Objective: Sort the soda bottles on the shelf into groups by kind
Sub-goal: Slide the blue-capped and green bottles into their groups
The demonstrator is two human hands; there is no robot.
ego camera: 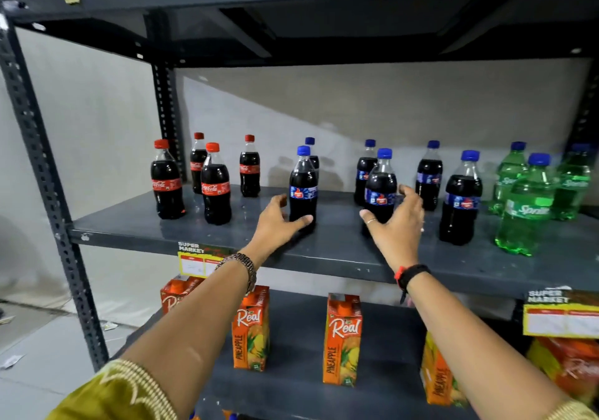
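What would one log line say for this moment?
left hand: cupping blue-capped dark plastic soda bottle | right hand: around neighbouring blue-capped bottle

The left hand [275,222] has a brown beaded bracelet [241,265] at its wrist, far behind the fingers. The right hand [397,225] wears a thin ring [371,221] on one finger and a black band with a red part [410,275] at the wrist. Both sleeves [129,390] are olive-yellow with pale embroidered trim.

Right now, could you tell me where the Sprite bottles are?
In the head view, the Sprite bottles stand at the shelf's far right, just right of the blue-capped cola bottles.
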